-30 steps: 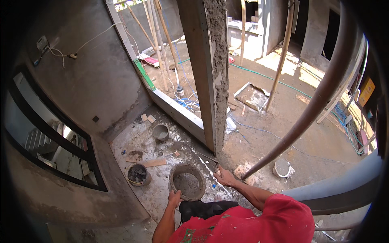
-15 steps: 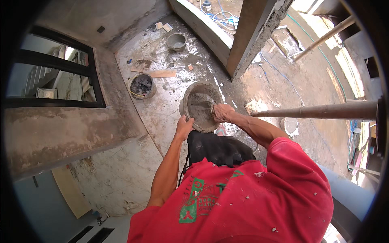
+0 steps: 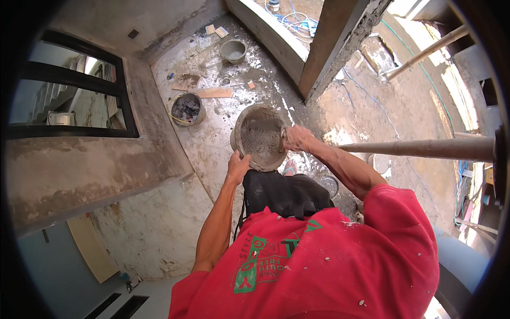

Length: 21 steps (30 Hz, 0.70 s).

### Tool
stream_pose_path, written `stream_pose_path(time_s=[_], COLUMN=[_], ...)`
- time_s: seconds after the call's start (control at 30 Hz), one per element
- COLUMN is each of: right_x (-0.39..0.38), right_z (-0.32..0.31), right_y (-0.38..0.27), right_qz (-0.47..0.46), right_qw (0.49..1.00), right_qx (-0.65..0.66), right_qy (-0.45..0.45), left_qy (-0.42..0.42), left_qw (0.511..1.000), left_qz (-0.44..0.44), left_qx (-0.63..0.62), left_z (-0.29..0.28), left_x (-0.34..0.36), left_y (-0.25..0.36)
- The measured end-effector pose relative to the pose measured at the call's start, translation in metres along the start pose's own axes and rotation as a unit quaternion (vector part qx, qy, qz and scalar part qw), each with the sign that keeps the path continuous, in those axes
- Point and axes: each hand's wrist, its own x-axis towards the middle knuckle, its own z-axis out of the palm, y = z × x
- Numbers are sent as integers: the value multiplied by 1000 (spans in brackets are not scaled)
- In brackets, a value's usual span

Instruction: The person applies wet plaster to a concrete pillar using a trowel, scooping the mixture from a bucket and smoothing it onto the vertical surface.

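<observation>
A round bucket (image 3: pixel 237 139) of wet grey mortar (image 3: pixel 260 137) stands on the floor in front of me, its rim caked. My left hand (image 3: pixel 237 166) is closed on the near left edge of that rim, thumb on top. At the right edge, my right hand (image 3: pixel 298 139) is curled into a fist. What it grips is mostly covered by the fingers and by mortar, so its kind cannot be made out. My black trousers (image 3: pixel 284 194) are right below the bucket.
Left of the bucket stands a dark pail (image 3: pixel 187 109) with debris; beyond lie a wooden board (image 3: pixel 214 92) and a grey basin (image 3: pixel 234 51). A pole (image 3: pixel 419 149) reaches in from the right. A concrete post (image 3: pixel 332 53) rises ahead, and a wall with a window (image 3: pixel 69 87) is at left.
My right hand has moved slightly right and up, from over the bucket's inside to its right edge. The mortar surface looks different, with the band across it gone. My left hand keeps its hold.
</observation>
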Motion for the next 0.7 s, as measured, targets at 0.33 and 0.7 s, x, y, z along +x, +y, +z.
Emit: stream_pose_path(time_s=[0.33, 0.7], right_x=[-6, 3], right_z=[-8, 78], right_y=[-23, -1], right_qz=[-124, 28], right_qw=[977, 905], right_qx=[-146, 307], right_qy=[-97, -293], left_qy=[-44, -69], left_qw=[995, 997], left_qz=[-5, -27], left_qx=[-90, 25], left_z=[9, 14], left_x=[-3, 1], left_y=[2, 7])
